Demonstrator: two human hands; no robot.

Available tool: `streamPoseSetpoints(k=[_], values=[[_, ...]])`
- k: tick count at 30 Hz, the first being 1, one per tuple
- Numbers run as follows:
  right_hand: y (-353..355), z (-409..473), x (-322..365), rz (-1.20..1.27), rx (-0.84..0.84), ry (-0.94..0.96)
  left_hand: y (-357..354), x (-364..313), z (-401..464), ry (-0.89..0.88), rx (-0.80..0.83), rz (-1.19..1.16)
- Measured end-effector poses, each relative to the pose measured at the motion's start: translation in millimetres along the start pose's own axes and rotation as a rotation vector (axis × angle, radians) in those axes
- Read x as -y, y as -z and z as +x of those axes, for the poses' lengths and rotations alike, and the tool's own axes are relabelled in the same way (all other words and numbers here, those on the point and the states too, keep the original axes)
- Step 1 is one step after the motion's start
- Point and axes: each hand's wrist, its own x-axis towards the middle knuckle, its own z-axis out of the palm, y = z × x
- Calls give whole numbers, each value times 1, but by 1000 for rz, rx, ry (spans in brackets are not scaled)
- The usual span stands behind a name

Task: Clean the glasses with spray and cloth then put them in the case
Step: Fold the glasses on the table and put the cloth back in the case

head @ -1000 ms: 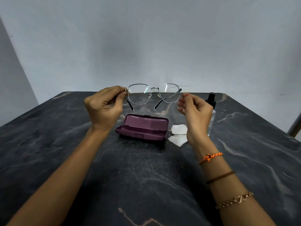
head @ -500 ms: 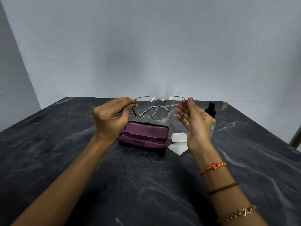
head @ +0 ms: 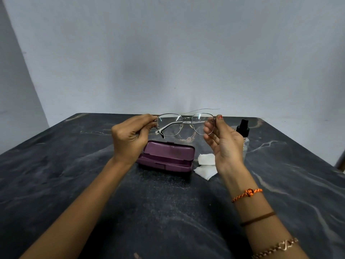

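Observation:
Thin metal-framed glasses (head: 183,124) hang in the air above the table, their temples folded in behind the lenses. My left hand (head: 131,135) pinches the frame's left end. My right hand (head: 223,141) holds the right end between thumb and fingertips, palm turned toward me. Below them a purple glasses case (head: 166,158) lies open on the table. A white cloth (head: 205,166) lies crumpled just right of the case. The clear spray bottle with a black nozzle (head: 242,130) stands behind my right hand, partly hidden by it.
The dark marbled table (head: 168,212) reaches to a grey wall at the back. Its right edge runs close to the bottle's side.
The temples of the glasses have been folded in. My hands have come closer together and the frame now sits a little lower, over the case.

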Motion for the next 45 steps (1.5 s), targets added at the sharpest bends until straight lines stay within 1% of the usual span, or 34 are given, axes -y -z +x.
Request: streamPoseSetpoints(k=[3,7,11,15,17,21,25,30,34,41,45], values=[[0,0,-1,-2,-2,3,-2,0,-1,73,-15,-58],[0,0,-1,15,-5,-12,-6,-4,-1,246,-55,-207],[1,1,0,26,-21,-5,-9,-7,1,409,-41,-433],[1,1,1,17,-12,-20,-8,-13,4,626,-65,-780],[1,1,-1,-17,-11,-12,-8,-13,6,701,-73,-905],[-2,2,-5,-83,-7,5,-9,-11,5,812,-92,-1101],[-3,1,-9,-116,5,5,-8,-9,5,901,-95,-1229],[-3,-1,-10,-93,46,-67,-6,-6,0,1053,-100,-1450],[-4,-2,-10,-39,33,-111,-5,-4,-2,1127,-126,-1472],[-5,-2,-14,-47,-13,-109,-7,1,-4,1161,-156,-1435],[-6,-4,-16,-62,-40,-111,-10,3,-5,1170,-178,-1358]])
